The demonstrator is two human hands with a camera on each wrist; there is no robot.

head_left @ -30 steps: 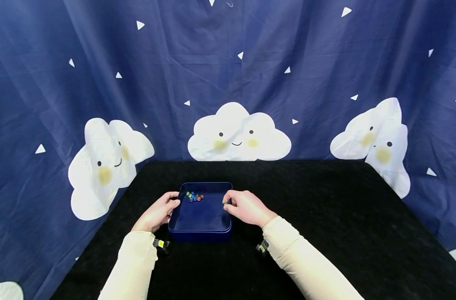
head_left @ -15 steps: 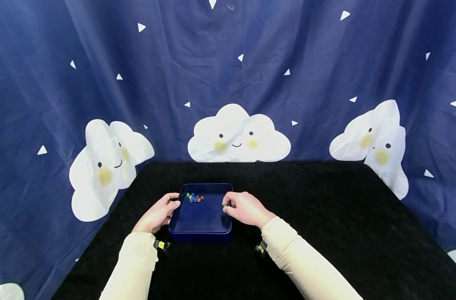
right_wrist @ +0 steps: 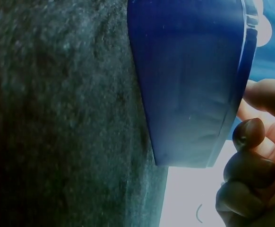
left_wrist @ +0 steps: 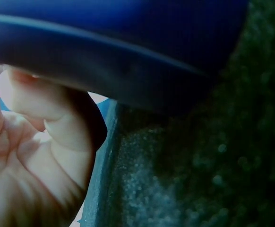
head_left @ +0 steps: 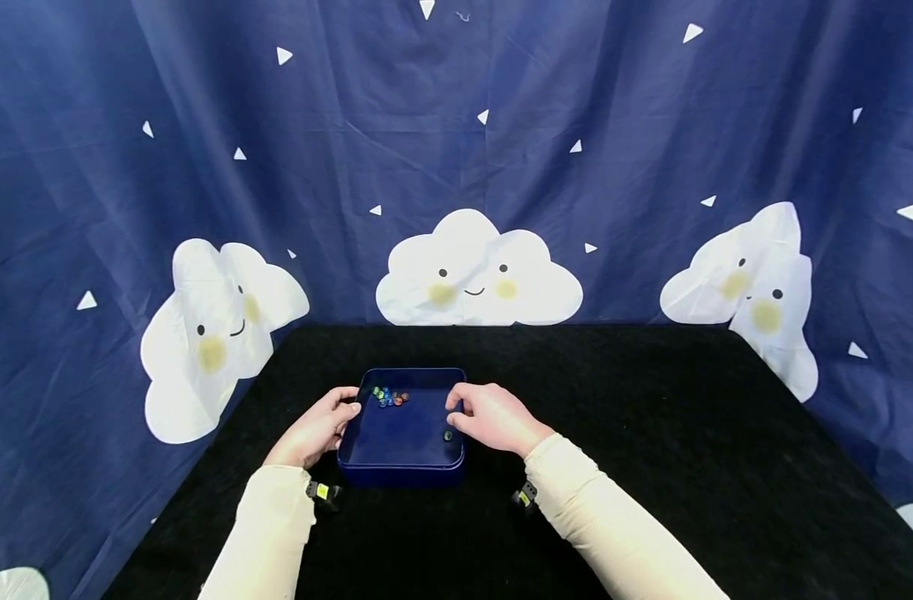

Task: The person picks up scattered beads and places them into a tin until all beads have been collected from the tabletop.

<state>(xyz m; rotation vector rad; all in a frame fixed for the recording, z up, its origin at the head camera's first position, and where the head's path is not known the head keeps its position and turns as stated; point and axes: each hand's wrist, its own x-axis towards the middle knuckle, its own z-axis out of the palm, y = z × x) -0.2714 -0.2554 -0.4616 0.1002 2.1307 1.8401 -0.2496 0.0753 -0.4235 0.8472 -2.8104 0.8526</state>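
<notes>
A shallow blue tin box point(head_left: 396, 437) sits on the black cloth. My left hand point(head_left: 317, 425) grips its left side, thumb by the rim and fingers against the wall; the left wrist view shows the fingers point(left_wrist: 38, 101) under the tin's rim. Over the right rim is my right hand point(head_left: 494, 414), with a gap between thumb and index finger and no marble visible there. Just below those fingertips, one greenish marble point(head_left: 448, 435) lies in the tin. A cluster of several coloured glass marbles point(head_left: 388, 397) lies at the tin's back left. In the right wrist view, the other fingers point(right_wrist: 251, 170) are curled outside the tin wall.
Black cloth point(head_left: 614, 433) covers the table all around the tin. Behind the table hangs a dark blue curtain point(head_left: 336, 125) printed with white clouds and small triangles.
The right hand's thumb and index finger have parted and let go of a marble, which now lies lower on the tin floor. The left hand keeps its hold.
</notes>
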